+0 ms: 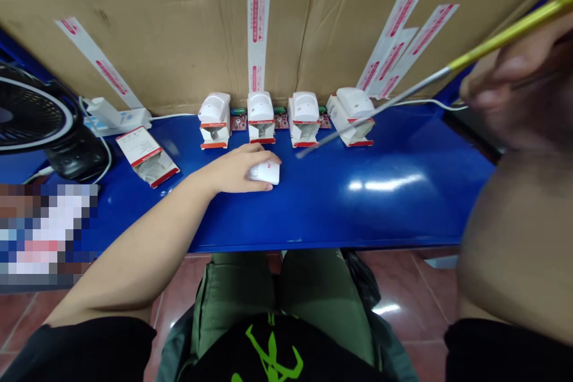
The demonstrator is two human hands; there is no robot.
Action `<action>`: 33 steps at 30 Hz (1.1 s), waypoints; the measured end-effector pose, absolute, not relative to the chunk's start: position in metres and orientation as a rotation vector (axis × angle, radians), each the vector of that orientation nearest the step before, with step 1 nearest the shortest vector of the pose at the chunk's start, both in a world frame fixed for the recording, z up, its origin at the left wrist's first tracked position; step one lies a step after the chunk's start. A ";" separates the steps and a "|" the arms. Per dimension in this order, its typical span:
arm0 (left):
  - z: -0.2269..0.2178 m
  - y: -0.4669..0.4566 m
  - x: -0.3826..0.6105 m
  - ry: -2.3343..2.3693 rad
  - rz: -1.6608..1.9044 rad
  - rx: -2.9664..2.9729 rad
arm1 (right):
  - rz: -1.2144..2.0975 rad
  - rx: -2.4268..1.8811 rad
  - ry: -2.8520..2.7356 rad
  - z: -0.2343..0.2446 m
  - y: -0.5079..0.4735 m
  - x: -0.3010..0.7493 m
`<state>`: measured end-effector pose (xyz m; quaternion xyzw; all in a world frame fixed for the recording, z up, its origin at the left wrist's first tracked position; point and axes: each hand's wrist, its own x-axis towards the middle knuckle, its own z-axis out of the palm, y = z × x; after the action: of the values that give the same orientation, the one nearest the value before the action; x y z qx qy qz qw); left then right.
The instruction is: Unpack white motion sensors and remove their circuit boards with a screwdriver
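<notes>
My left hand [239, 168] lies on the blue table with its fingers closed around a white motion detector [268, 173]. Raised at the right, close to the camera, my right hand [521, 71] grips a long screwdriver [474, 57] with a yellow handle. Its thin metal shaft slants down to the left, and the tip ends in the air to the right of the motion detector, apart from it. Behind my left hand, several similar white detectors [261, 106] rest on open white and red boxes [262, 131] in a row.
Small red circuit boards [239, 122] stand between the boxes. Another open box [147, 157] lies tilted at the left, near a power strip [120, 122] and a black fan [31, 113]. A taped cardboard wall [170, 30] closes off the back. The blue table [340, 221] ends just before my knees.
</notes>
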<state>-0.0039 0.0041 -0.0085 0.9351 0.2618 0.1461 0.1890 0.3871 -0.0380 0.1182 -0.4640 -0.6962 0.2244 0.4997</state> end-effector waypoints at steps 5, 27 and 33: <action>-0.008 0.004 -0.005 0.741 0.417 2.621 | 0.788 -0.919 -1.511 0.109 -0.063 0.343; 0.004 0.004 -0.011 0.980 0.376 2.505 | 1.013 -1.541 -2.298 0.018 -0.031 0.405; -0.001 0.011 -0.012 0.809 0.427 2.528 | 0.857 -1.502 -2.386 0.015 -0.032 0.397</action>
<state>-0.0116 0.0109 -0.0007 0.9162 0.2933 0.1549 0.2248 0.3973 -0.0321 0.0146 -0.5073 -0.8059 0.2895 0.0970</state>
